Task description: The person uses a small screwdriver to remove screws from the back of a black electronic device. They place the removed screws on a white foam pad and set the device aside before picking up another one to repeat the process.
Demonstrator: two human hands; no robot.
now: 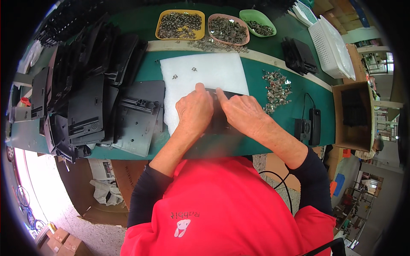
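Observation:
A black plastic panel (218, 120) lies on a white foam sheet (213, 68) in front of me, partly covered by my hands and forearms. My left hand (195, 106) is curled over the panel's left side, its fingers closed at the far edge. From the right, my right hand (244, 112) grips the same panel, with a finger along the far edge close to the left hand. What lies under the fingertips is hidden. Two small metal parts (194, 69) sit loose on the foam beyond my hands.
Stacked black panels (87, 109) crowd the left. A yellow tray (159, 34), a pink tray (210, 32) and a green tray (243, 16) hold small metal parts at the back. A metal-parts pile (277, 89), a black corded device (315, 127) and a cardboard box (339, 115) stand right.

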